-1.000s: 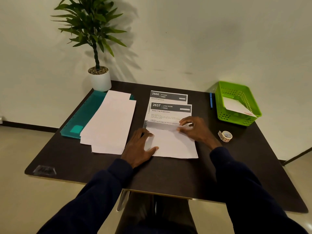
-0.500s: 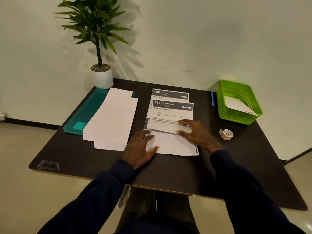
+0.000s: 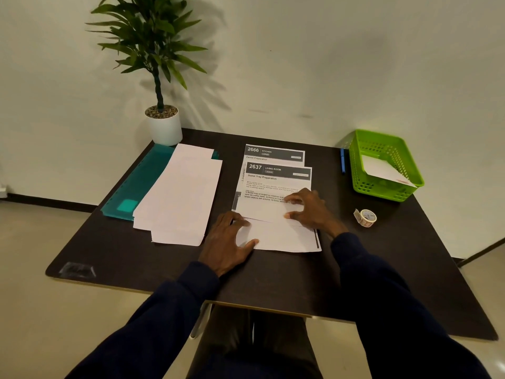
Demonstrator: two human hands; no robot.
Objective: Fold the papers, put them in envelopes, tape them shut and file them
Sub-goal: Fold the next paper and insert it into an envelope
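Observation:
A printed sheet headed 2637 (image 3: 276,184) lies on top of another headed 2666 (image 3: 274,154) at the middle of the dark table (image 3: 300,277). Its near part is folded up toward the text. My left hand (image 3: 228,242) presses flat on the near left corner of the sheet. My right hand (image 3: 311,209) pinches the edge of the folded flap between thumb and fingers. A stack of white envelopes (image 3: 177,195) lies to the left, over a teal file folder (image 3: 136,184). A tape roll (image 3: 366,217) sits to the right.
A green basket (image 3: 358,165) at the back right holds one white envelope (image 3: 382,170), with a blue pen (image 3: 342,161) beside it. A potted plant (image 3: 164,124) stands at the back left corner against the wall.
The flap's edge has come back toward me, so more printed lines show. My right hand went from pressing on the flap to pinching it. My left hand stayed put.

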